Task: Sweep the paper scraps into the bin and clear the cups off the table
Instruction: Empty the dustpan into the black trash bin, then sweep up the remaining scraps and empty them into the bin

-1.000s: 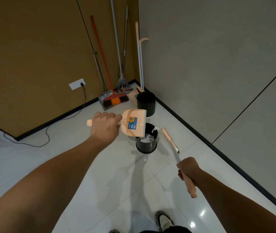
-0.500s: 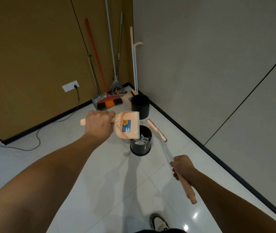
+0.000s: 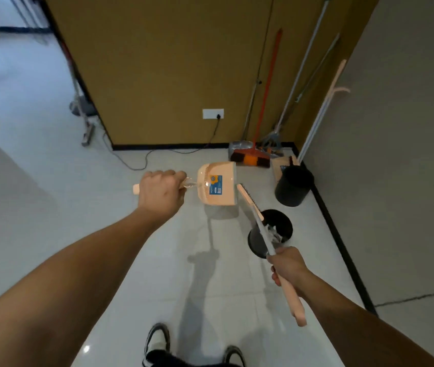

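Observation:
My left hand (image 3: 161, 195) grips the handle of a peach dustpan (image 3: 217, 184), held out level above the floor, left of the bins. My right hand (image 3: 288, 266) holds a peach hand brush (image 3: 251, 205) by its handle; the brush head points up and left, crossing over the near black bin (image 3: 257, 241). White paper scraps (image 3: 274, 233) lie inside that bin. No cups or table are in view.
A second black bin (image 3: 294, 188) stands by the right wall. Brooms, a mop and a long-handled dustpan (image 3: 250, 156) lean in the corner. A power cable (image 3: 141, 160) runs along the floor from the wall socket (image 3: 212, 113). My shoes (image 3: 157, 340) show at the bottom.
My view swung left, so the bins now sit to the right. The dustpan moved off the bin mouth to its left and levelled. The brush now crosses over the near bin.

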Tool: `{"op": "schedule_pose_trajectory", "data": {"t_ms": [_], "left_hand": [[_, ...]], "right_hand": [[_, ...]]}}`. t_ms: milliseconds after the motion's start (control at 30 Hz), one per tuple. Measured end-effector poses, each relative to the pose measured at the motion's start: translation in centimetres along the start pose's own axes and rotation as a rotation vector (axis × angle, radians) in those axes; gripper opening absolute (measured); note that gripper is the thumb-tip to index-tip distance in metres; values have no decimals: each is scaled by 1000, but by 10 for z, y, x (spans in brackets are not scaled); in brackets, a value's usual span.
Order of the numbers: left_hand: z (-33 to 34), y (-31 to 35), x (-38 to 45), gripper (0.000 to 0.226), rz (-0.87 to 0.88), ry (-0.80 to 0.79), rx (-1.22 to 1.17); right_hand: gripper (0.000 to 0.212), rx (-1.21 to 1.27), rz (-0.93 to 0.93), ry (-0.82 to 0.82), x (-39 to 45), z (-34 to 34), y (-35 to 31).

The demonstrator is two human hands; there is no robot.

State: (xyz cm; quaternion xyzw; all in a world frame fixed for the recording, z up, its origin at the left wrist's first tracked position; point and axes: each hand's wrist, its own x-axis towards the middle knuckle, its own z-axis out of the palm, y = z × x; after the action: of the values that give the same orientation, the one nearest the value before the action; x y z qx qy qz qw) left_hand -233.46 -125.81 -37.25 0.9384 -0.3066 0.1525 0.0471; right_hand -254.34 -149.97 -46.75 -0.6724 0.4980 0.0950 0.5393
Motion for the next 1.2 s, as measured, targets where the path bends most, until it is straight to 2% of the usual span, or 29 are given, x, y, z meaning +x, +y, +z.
{"op": "schedule_pose_trajectory", "data": {"t_ms": [67, 133, 200, 333, 533, 667, 833, 1033, 1200], "left_hand": [[-1, -33, -40, 10, -141, -34, 6], [-3, -65, -86, 14, -317, -69, -3], [-7, -94, -133, 18, -501, -92, -15], [-18, -152, -230, 22, -856, -73, -36], [-32, -225, -391, 15, -1249, -218, 19], [-43, -257, -482, 12, -1441, -311, 66], [-61, -284, -550, 9, -1626, -369, 27], [-50, -291, -582, 8, -1788, -317, -18], [-29, -293, -579, 9, -2014, -205, -69]], "right_hand": [[15, -91, -44, -71, 1, 27, -10], [4, -187, -78, -149, -2, 59, -19], [9, -287, -117, -230, -8, 96, -24], [2, -492, -163, -419, -36, 180, -27], [13, -764, -187, -637, -81, 330, -19], [16, -877, -179, -739, -113, 420, -8], [5, -1023, -173, -798, -145, 499, -8], [6, -1150, -248, -760, -162, 577, -42], [7, -1161, -343, -776, -167, 643, -95]]}}
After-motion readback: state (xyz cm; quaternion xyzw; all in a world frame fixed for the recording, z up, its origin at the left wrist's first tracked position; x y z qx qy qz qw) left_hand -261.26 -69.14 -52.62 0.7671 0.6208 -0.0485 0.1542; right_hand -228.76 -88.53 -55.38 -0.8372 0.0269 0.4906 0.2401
